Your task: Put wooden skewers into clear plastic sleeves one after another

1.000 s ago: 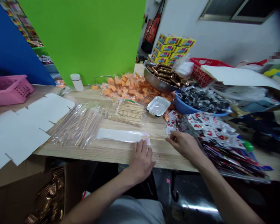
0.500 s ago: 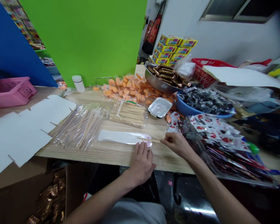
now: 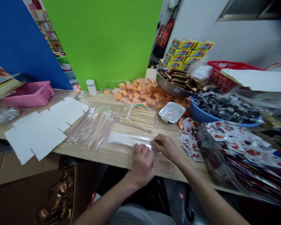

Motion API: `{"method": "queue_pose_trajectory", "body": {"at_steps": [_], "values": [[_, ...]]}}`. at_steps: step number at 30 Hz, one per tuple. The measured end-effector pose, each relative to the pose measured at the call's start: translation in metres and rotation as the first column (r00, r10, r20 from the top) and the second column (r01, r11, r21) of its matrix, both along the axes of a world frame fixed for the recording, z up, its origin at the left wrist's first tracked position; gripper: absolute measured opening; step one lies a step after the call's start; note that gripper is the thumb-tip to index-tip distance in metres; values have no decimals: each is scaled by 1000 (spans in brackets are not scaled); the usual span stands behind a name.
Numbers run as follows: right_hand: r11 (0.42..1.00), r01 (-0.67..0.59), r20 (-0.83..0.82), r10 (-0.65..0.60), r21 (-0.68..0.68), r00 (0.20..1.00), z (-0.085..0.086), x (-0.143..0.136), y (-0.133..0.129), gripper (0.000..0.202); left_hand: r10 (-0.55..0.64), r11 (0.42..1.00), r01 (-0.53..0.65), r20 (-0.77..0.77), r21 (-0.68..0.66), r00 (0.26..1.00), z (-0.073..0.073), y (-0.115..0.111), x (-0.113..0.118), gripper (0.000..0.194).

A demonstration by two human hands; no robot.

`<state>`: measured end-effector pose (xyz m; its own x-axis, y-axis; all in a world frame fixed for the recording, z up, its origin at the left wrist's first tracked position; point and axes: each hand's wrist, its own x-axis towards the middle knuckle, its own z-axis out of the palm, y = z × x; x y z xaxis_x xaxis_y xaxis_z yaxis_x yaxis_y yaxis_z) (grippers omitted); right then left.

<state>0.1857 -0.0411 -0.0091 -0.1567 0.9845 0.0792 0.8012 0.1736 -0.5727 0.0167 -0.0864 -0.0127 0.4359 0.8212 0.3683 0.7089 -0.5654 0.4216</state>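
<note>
A long clear plastic sleeve (image 3: 118, 138) with a white strip in it lies flat on the table. My left hand (image 3: 142, 161) is closed at its near right edge, fingertips pressed on the plastic. At the sleeve's right end my right hand (image 3: 165, 146) pinches the end of a thin wooden stick (image 3: 140, 139); most of the stick lies along the sleeve, and its gripped end is hidden by the fingers. Behind the sleeve is an open pack of wooden sticks (image 3: 141, 116). Left of it lies a pile of clear sleeves with sticks in them (image 3: 93, 128).
White flat cardboard (image 3: 42, 128) and a pink basket (image 3: 37, 93) are on the left. Orange wrapped pieces (image 3: 140, 90), a foil tray (image 3: 172, 112) and a steel bowl (image 3: 175, 86) stand behind. On the right are a blue basin (image 3: 199, 114) and white-and-red sachets (image 3: 234, 137).
My right hand has moved left to the sleeve's end, sliding the stick further along it. My left hand stays at the sleeve, its fingers more curled. The camera view has shifted left.
</note>
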Motion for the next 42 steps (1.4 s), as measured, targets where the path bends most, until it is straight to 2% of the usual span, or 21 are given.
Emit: {"method": "queue_pose_trajectory", "body": {"at_steps": [1,3,5,7,9,12,15,19,23,26,28,30,31,33,35,38,42], "values": [[1000,-2,2,2,3,1000,-1,1,0,22,141,990,-141,10,-3,990,4,9,-13,17],[1000,5,-5,-5,12,1000,-4,2,0,22,413,911,-413,-27,0,910,12,28,-40,16],[1000,11,-15,-10,24,1000,-7,2,0,21,535,842,-539,-137,6,834,15,46,-62,16],[999,17,-19,-17,34,1000,-8,1,0,19,556,820,-572,-228,-5,799,15,56,-74,16],[999,29,-11,-28,42,1000,-8,-1,1,19,539,824,-566,-267,-26,798,12,60,-75,15],[998,31,16,-32,53,999,-5,-2,1,20,528,827,-558,-255,-62,810,10,60,-68,16],[999,1,53,-3,40,999,-1,2,0,22,557,806,-583,-200,-103,806,9,61,-65,17],[999,22,102,-26,41,994,3,23,-4,22,590,790,-604,-136,-111,796,7,64,-67,16],[995,78,91,-83,58,992,15,54,-17,24,579,791,-598,-159,-127,800,8,64,-69,16],[999,39,40,-40,16,998,33,63,-30,26,547,825,-559,-131,-85,827,23,60,-63,14],[999,-41,44,41,-2,998,46,55,-37,26,457,888,-459,-66,-18,887,40,55,-55,20],[993,-118,71,118,-1,990,56,40,-42,24,226,974,-227,-55,-13,973,57,49,-42,23],[989,-146,90,145,2,985,60,31,-43,23,78,995,-82,-72,-56,994,63,45,-36,21],[985,-175,138,171,13,975,65,14,-44,23,-182,965,161,-89,-209,979,70,36,-25,23],[982,-188,174,182,18,968,68,5,-45,24,-288,899,253,-48,-357,956,69,28,-18,31],[985,-164,108,159,45,981,70,8,-42,24,-256,850,251,52,-463,965,61,20,-17,32],[991,63,-172,-42,119,984,68,22,-37,38,-212,827,251,134,-504,968,54,17,-23,28]]}}
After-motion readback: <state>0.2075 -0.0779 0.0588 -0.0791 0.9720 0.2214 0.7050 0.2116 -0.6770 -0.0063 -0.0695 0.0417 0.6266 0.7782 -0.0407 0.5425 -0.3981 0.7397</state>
